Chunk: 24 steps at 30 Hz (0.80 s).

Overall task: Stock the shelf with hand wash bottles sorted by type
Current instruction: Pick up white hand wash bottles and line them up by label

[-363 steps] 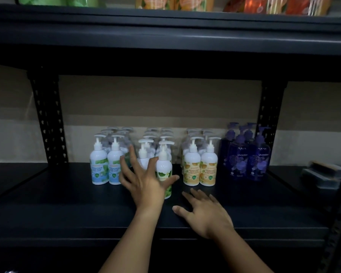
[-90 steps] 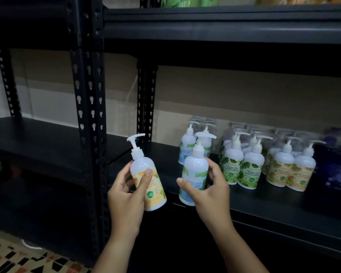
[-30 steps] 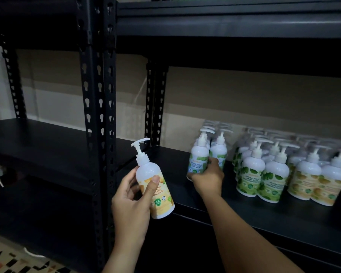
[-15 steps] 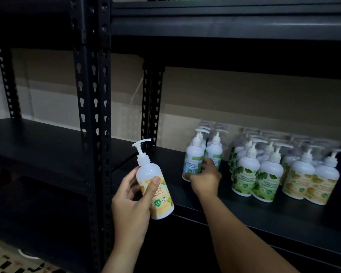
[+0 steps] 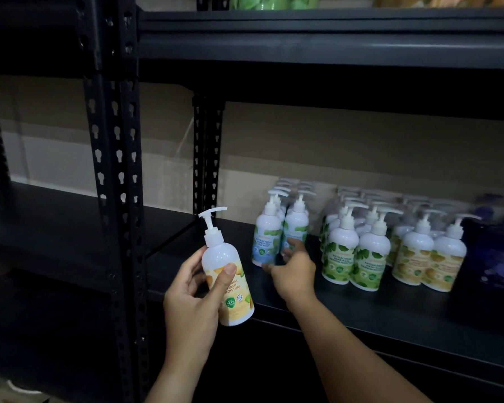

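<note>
Dark shelf (image 5: 361, 312): purple bottles (image 5: 498, 257) blurred, cut off. Your left hand (image 5: 192, 298) grips yellow bottle (image 5: 230, 283); right hand (image 5: 291, 271) fingers curl against blue-label bottles (image 5: 266, 242), grip unclear.

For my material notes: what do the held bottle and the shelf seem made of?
Held bottle: apparently smooth white plastic, faint sheen, printed yellow label, moulded pump. Shelf: seemingly matte black painted metal, judging by its slotted uprights, though the board itself is uncertain.

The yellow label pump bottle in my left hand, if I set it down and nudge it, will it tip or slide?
The yellow-label bottle is tall with a narrow base, so a high nudge could tip it. Its smooth plastic would probably slide on the shelf if pushed low. It looks rigid.
</note>
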Each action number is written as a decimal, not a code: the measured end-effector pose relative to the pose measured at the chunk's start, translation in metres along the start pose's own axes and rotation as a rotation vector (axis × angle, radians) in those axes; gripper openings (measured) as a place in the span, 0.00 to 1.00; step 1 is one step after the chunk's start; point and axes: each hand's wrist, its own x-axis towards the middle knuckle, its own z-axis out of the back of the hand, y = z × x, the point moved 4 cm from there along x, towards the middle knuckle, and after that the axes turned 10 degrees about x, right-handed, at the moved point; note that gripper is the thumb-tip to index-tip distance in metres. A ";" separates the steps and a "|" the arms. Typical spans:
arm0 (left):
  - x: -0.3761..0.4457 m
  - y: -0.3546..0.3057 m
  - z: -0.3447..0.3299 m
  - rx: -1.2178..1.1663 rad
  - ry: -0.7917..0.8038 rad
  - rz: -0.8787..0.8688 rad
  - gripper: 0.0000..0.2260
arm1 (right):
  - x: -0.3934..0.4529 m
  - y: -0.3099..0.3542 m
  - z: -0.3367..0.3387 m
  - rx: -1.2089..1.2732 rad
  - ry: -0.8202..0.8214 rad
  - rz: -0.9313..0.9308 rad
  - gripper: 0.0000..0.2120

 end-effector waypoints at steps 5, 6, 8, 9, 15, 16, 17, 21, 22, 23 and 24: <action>-0.018 -0.008 -0.031 -0.006 0.108 -0.019 0.22 | -0.018 -0.005 0.066 -0.074 -0.011 0.030 0.20; -0.022 -0.009 -0.040 -0.011 0.133 -0.018 0.21 | -0.020 -0.006 0.084 -0.129 -0.036 0.053 0.16; -0.031 -0.011 -0.061 -0.025 0.190 -0.015 0.21 | -0.025 -0.009 0.121 -0.264 -0.080 0.097 0.10; -0.037 -0.012 -0.075 -0.029 0.221 -0.014 0.21 | -0.027 -0.012 0.142 -0.339 -0.097 0.108 0.09; -0.067 -0.016 -0.149 -0.018 0.413 -0.037 0.20 | -0.036 -0.027 0.247 -0.933 -0.084 0.049 0.13; -0.073 -0.016 -0.163 -0.017 0.439 -0.041 0.20 | -0.038 -0.030 0.266 -0.978 -0.069 0.012 0.15; -0.077 -0.017 -0.174 -0.015 0.457 -0.044 0.21 | -0.039 -0.033 0.279 -1.008 -0.046 -0.017 0.18; -0.090 -0.015 -0.218 0.002 0.527 -0.052 0.21 | -0.035 -0.045 0.326 -1.079 0.049 -0.133 0.27; -0.092 -0.015 -0.227 0.014 0.544 -0.055 0.21 | -0.034 -0.048 0.334 -1.077 0.079 -0.169 0.28; -0.094 -0.014 -0.236 0.027 0.560 -0.061 0.21 | -0.032 -0.050 0.340 -1.070 0.108 -0.203 0.29; -0.096 -0.013 -0.244 0.039 0.575 -0.069 0.21 | -0.030 -0.052 0.344 -1.062 0.132 -0.230 0.30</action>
